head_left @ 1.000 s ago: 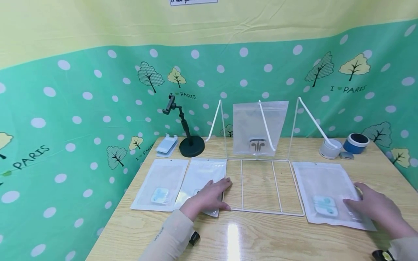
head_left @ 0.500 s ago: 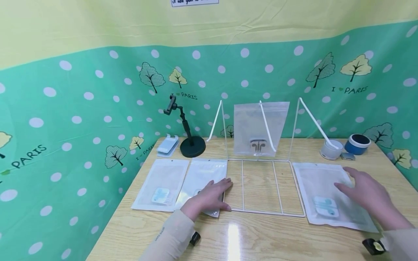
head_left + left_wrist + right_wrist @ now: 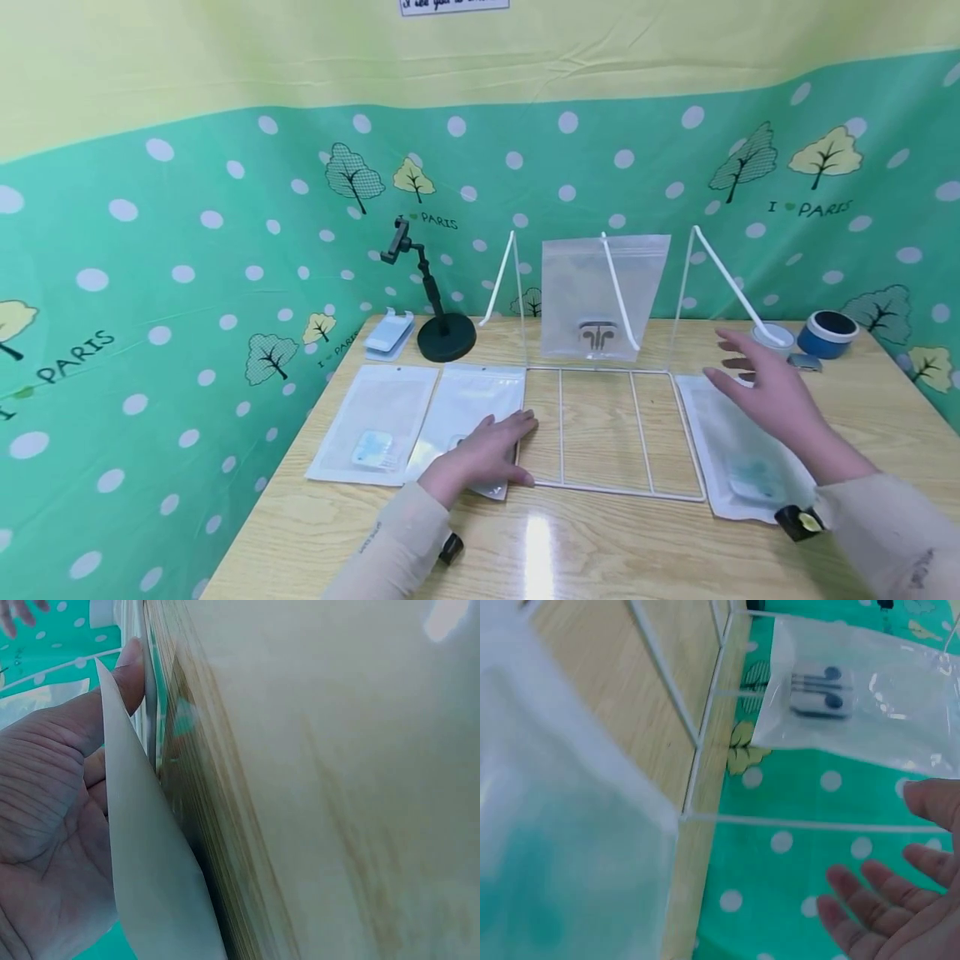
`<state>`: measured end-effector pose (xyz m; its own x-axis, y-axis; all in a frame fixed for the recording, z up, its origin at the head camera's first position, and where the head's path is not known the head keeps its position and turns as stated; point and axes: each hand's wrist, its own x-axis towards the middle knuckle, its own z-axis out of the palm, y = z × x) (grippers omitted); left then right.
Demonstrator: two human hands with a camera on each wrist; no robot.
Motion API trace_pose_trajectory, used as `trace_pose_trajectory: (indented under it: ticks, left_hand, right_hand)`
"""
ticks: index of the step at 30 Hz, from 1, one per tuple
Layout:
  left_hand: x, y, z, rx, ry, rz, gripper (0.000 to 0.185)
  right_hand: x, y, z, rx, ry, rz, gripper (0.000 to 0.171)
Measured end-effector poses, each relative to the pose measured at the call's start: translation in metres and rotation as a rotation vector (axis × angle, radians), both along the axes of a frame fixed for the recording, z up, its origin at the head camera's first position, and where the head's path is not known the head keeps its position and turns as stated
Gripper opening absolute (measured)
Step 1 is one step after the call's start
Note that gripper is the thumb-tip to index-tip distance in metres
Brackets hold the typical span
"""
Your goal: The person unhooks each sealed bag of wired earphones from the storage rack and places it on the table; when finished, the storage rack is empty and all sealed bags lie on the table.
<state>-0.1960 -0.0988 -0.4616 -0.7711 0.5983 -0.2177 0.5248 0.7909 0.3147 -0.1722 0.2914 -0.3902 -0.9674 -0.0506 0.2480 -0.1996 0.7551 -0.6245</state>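
My left hand (image 3: 491, 454) rests over the lower right part of a clear zip bag (image 3: 480, 392), with fingers and thumb reaching onto the left edge of a white wire display rack (image 3: 600, 488). In the left wrist view, the bag's corner (image 3: 150, 847) stands up beside my palm. My right hand (image 3: 772, 392), fingers spread and holding nothing, hovers above another zip bag (image 3: 720, 433) with a pale earphone case, which it partly covers. From the rack's middle arm hangs a zip bag (image 3: 600, 283) with dark-printed earphones, also seen as the hanging bag (image 3: 892, 697) in the right wrist view.
Left of my left hand lies another zip bag (image 3: 375, 417). A black phone stand (image 3: 446, 337) and a pale-blue folding holder (image 3: 388, 331) stand at the back left. A blue round container (image 3: 827, 335), a white cup (image 3: 763, 338) and a small grey box (image 3: 805, 362) are at the back right.
My right hand has lifted from the right bag's edge and moved left and away from me, toward the rack's right arm. My left hand has stayed in place.
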Motion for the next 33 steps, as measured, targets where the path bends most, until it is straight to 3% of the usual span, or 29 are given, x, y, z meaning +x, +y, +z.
trace_pose_trajectory:
  ticks: [6,13,24,33]
  left_hand:
    - [-0.001,0.0,-0.001,0.002,0.002,-0.001,0.089]
    - [0.0,0.001,-0.001,0.003,0.004,-0.003,0.088]
    - [0.0,0.001,-0.003,0.01,0.01,-0.008,0.089]
    - [0.001,0.001,-0.002,0.015,0.01,0.001,0.089]
  right_hand:
    - [-0.018,-0.02,0.005,-0.105,0.037,0.076,0.064]
    - [-0.035,-0.033,0.009,-0.254,-0.021,0.12,0.069]
    - [-0.06,-0.052,0.004,-0.366,-0.011,0.132,0.068]
    - [-0.07,-0.063,0.005,-0.413,0.023,0.131,0.064]
